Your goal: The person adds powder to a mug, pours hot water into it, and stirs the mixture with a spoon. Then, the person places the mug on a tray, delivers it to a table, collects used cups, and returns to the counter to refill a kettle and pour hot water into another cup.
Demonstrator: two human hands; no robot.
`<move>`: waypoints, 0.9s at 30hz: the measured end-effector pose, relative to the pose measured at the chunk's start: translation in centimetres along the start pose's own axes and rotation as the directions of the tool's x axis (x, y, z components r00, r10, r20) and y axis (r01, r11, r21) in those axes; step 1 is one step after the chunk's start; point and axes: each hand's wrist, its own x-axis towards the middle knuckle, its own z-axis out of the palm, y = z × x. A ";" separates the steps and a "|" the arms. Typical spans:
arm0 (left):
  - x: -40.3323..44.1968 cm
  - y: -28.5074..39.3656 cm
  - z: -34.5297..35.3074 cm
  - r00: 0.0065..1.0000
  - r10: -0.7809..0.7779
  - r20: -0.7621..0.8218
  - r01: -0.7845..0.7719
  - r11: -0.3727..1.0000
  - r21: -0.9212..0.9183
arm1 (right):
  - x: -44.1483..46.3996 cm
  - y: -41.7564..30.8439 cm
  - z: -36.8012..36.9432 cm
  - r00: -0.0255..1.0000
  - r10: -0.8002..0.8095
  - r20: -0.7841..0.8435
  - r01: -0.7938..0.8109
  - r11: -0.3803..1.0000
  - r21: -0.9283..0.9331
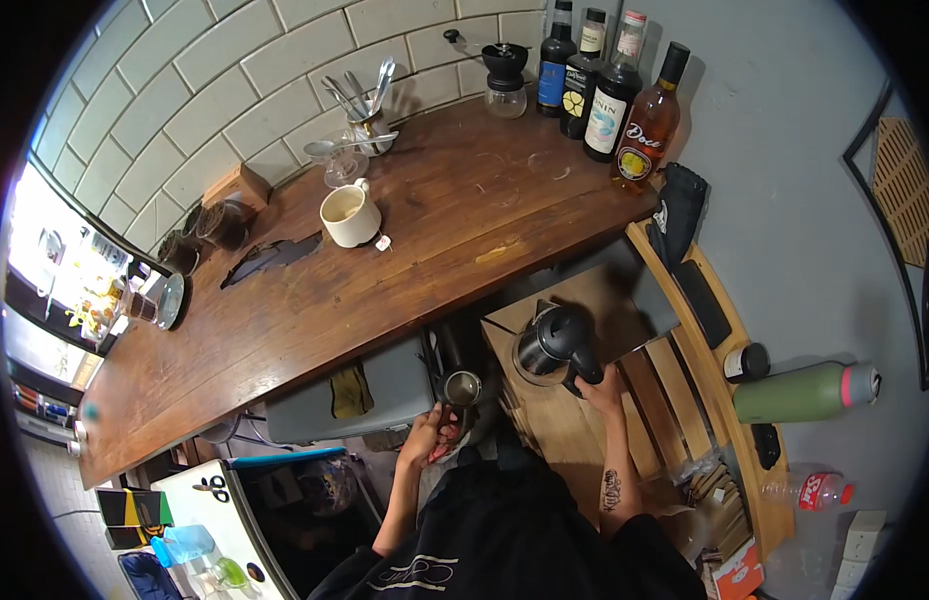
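My right hand (pixel 601 388) is closed round the black handle of an electric kettle (pixel 547 345) with a steel body and black lid. The kettle is over a wooden slatted seat (pixel 545 420); I cannot tell whether it rests on its base. In my left hand (pixel 431 436) is a small round metal cup (pixel 463 387), gripped at its near side with the mouth facing up. It is to the left of the kettle, below the counter edge. On the wooden counter (pixel 435 250) stands a cream mug (pixel 351 216) with a tea bag tag (pixel 384 243) hanging out.
Several syrup bottles (pixel 605 105) and a hand coffee grinder (pixel 506 80) line the back of the counter. A metal pot of cutlery (pixel 371 130) stands beside a glass dish (pixel 343 170). A green flask (pixel 800 394) lies to the right. Scissors (pixel 213 487) lie at lower left.
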 end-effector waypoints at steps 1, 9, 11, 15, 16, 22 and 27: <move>0.1 0.0 0.2 1.000 0.008 -0.014 -0.008 1.000 -0.004 | 0.0 -0.4 0.1 1.000 -0.002 0.009 0.002 1.000 -0.002; -1.0 -0.2 2.0 0.990 0.044 -0.135 -0.045 0.999 -0.001 | -0.8 -5.1 0.1 0.977 -0.212 0.022 0.209 0.974 0.090; -1.9 -0.4 2.2 0.987 0.060 -0.146 -0.057 0.998 0.025 | -0.6 -4.5 0.4 0.974 -0.227 0.016 0.224 0.970 0.098; -2.2 -2.3 1.3 0.987 0.064 -0.147 -0.063 0.998 0.010 | -1.0 -4.7 0.9 0.947 -0.319 -0.028 0.320 0.944 0.078; -2.3 -2.5 1.4 0.981 0.065 -0.182 -0.063 0.998 0.019 | -1.0 -4.5 1.1 0.923 -0.379 -0.074 0.384 0.920 0.082; -4.5 -3.0 1.7 0.973 0.071 -0.220 -0.087 0.994 -0.064 | -2.0 -3.6 1.1 0.966 -0.233 -0.114 0.247 0.961 0.128; -6.0 -3.9 1.8 0.962 0.094 -0.256 -0.127 0.985 -0.116 | -2.9 -5.2 0.2 0.988 -0.151 -0.022 0.152 0.972 0.178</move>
